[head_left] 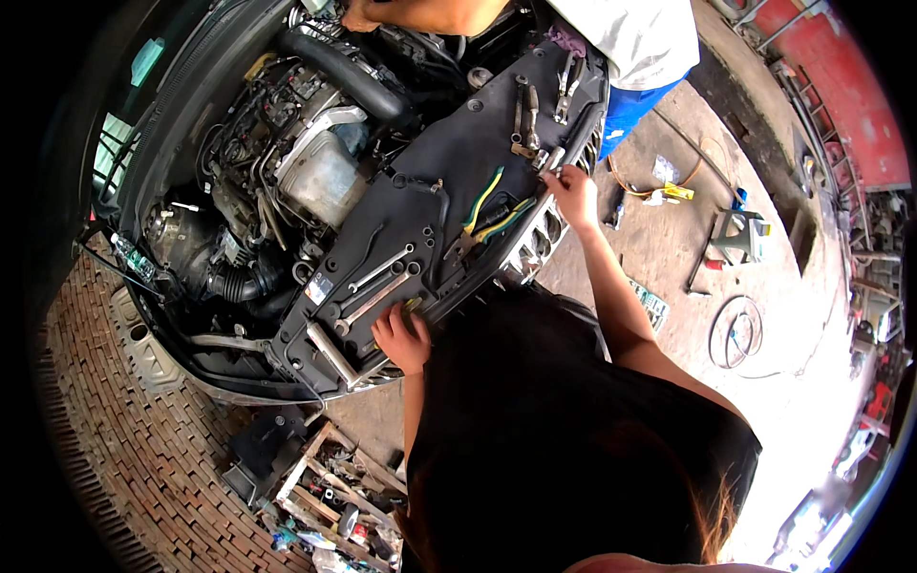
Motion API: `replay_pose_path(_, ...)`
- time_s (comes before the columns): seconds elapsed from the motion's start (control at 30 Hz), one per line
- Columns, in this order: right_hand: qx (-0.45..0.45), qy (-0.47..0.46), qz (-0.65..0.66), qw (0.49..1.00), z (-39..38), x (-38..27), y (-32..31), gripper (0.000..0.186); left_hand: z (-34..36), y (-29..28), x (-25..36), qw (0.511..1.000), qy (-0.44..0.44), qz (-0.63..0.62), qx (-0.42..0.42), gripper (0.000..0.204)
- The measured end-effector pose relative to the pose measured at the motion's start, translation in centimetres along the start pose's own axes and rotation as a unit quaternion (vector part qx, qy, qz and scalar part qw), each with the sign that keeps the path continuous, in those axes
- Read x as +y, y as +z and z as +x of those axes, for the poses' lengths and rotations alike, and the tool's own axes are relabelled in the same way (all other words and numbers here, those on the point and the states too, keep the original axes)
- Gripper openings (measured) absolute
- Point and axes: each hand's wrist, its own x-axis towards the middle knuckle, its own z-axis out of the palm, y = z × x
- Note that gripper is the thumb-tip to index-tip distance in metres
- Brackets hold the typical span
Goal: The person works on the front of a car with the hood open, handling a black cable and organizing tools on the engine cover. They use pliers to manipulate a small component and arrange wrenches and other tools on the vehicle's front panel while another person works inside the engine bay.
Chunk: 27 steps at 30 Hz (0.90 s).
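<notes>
In front of me a black plastic cover (497, 134) spans the front of an open engine bay, with tools lying on it. My left hand (402, 339) rests on its near edge, fingers apart and holding nothing visible. Close by lie two combination wrenches (380, 270) (374, 297) and a thick metal bar (330, 353). My right hand (574, 197) is at the right part of the front edge, its fingertips drawn together beside small metal sockets (551, 158); what they pinch is too small to make out. Pliers with yellow-green handles (483, 199) lie between my hands.
A co-worker's arm (435, 14) reaches over the engine (320, 167) at the top. More wrenches (525, 115) and pliers (570, 88) lie near that person. A stool (740, 234) and a coiled cable (735, 331) are on the floor at right; a wooden crate (310, 468) stands lower left.
</notes>
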Motion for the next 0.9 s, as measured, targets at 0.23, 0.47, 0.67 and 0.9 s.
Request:
replay_pose_path(0.23,0.040,-0.052,-0.130,0.989,7.3,0.7,-1.4,0.029,-0.1,0.5,-0.5,1.000,0.010,0.014,0.013,0.031)
replay_pose_path(0.47,0.005,-0.007,-0.144,0.990,10.8,1.1,-0.3,0.029,0.0,0.6,-0.2,1.000,-0.010,0.024,0.013,0.032)
replay_pose_path(0.67,0.003,-0.038,-0.105,0.994,11.9,3.8,0.1,0.030,0.1,0.5,0.1,1.000,-0.022,0.016,0.009,0.031)
replay_pose_path(0.9,-0.054,-0.103,-0.138,0.984,12.7,3.9,0.2,0.028,0.0,0.2,-0.7,1.000,-0.004,0.015,0.007,0.033)
